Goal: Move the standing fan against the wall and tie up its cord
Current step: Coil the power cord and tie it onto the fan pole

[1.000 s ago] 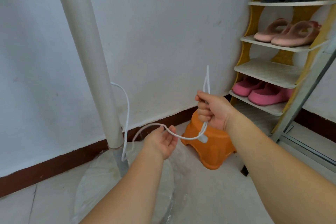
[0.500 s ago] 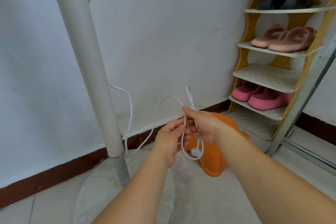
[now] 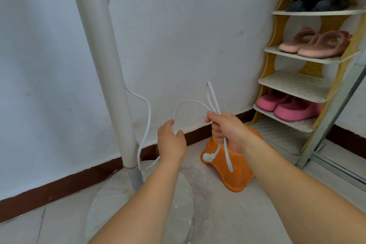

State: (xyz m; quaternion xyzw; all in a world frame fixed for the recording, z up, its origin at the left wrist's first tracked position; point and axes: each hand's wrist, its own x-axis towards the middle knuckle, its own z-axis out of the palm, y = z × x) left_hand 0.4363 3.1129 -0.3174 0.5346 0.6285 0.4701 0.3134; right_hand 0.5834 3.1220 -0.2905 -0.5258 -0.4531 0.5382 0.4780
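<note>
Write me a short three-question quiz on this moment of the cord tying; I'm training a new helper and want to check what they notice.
1. True or false: the right hand has its grip closed on folded loops of the white cord.
2. Which shelf of the shoe rack holds no shoes? A) top B) second from top C) third from top
3. Fill in: the cord's plug hangs in front of the ______ stool.

Key: 1. true. 2. C. 3. orange.

Note: the left hand feeds a strand coming from the fan pole.
</note>
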